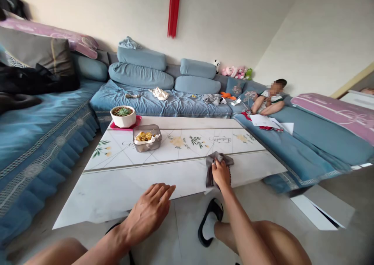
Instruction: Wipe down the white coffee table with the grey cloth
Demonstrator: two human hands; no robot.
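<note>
My right hand (221, 174) presses a crumpled grey cloth (210, 174) onto the white table (117, 191), close to its near edge on the right, with the fingers closed over the fabric. In front of the table's near edge hovers my left hand (150, 208), back upward, fingers loosely stretched and nothing visible in it. Farther back on the left stands a clear grey plastic container (147, 145) with yellowish pieces and white paper inside. Behind it, a white pot with a succulent (123, 117) rests on a red tray (134, 123).
Blue-covered sofas (163, 103) border the table at the back and both sides. On the right sofa a person (270, 99) sits beside papers (265, 121). A white and grey flat box (324, 206) lies on the floor at right. My slippered foot (209, 226) is below the table edge.
</note>
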